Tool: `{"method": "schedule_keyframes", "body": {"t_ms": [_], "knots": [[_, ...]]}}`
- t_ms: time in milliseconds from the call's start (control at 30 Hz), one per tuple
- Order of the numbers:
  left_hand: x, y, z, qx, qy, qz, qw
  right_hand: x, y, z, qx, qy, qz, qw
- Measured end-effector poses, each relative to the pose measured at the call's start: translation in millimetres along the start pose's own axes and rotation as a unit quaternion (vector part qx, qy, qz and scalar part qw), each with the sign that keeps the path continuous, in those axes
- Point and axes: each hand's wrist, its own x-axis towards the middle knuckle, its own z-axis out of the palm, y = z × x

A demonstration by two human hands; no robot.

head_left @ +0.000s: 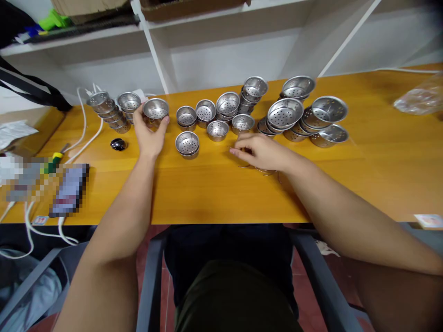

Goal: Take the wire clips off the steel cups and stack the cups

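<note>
My left hand [149, 137] has its thumb and fingers wrapped round a small perforated metal cup [155, 109] at the left of the table. Beside that cup, to its left, stand a short stack of like cups [128, 100] and a taller, leaning stack [104, 108]. My right hand [261, 150] is closed, fingertips together, low over the table; what is in the pinch is too small to make out. Thin bent wires [268, 172] lie under and in front of it. Just beyond its fingers sits a shallow perforated cup [242, 122].
Several perforated cups, such as a small pair [187, 144], stand mid-table. Larger nested ones [285, 113] are at the right. A dark shiny object [118, 145], a screwdriver [53, 162], a phone [71, 189] and white cables lie left. A clear plastic bag [420, 97] lies far right.
</note>
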Motion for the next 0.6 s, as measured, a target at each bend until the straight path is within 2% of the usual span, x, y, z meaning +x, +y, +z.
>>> {"method": "schedule_keyframes", "body": {"t_ms": [100,200,267,400,533,600], "knots": [[4,-16,0.2,-0.001,0.02,-0.043,0.999,1,8,6,-0.03,-0.055,0.036,0.997],[4,-24,6.6,0.001,-0.021,-0.082,0.996,0,9,8,-0.032,-0.075,0.048,0.996],[3,-26,10.2,0.032,-0.026,-0.101,0.994,0,9,8,-0.031,-0.072,0.05,0.996],[2,-15,9.9,0.101,-0.01,-0.101,0.99,0,8,7,-0.034,-0.068,0.045,0.996],[2,-8,1.6,0.114,-0.011,-0.13,0.985,1,9,7,-0.035,-0.062,0.043,0.997],[3,-12,-4.1,0.084,-0.017,-0.088,0.992,0,10,7,-0.038,-0.062,0.041,0.997]]}}
